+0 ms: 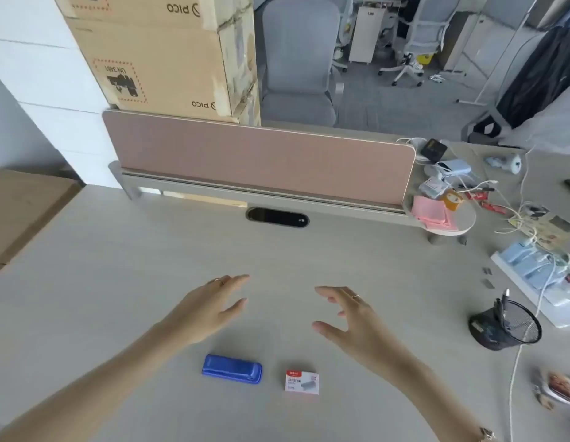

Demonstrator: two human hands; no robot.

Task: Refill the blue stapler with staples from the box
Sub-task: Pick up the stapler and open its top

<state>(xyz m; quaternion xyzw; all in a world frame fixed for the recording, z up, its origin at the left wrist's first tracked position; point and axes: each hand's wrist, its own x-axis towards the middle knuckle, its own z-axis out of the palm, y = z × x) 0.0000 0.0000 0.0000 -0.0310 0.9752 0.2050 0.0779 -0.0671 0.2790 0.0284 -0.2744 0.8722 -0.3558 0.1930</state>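
Both hands' grip spread, empty: left hand point(210, 309), right hand point(357, 320); glossy oblong blue stapler point(232, 368), small cardboard box point(301, 381).

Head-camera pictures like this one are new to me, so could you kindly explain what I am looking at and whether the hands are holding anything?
There is no machine here. One wide-angle camera sits on a person's head and looks forward and down, so the two bare arms reaching in from the bottom are the wearer's own. The left hand and the right hand hover open above a pale desk, and both are empty. Nearer the wearer than the hands lie the closed blue stapler and, just to its right, the small box of staples, apart from each other and untouched. A black mesh pen cup and cables clutter the right side.
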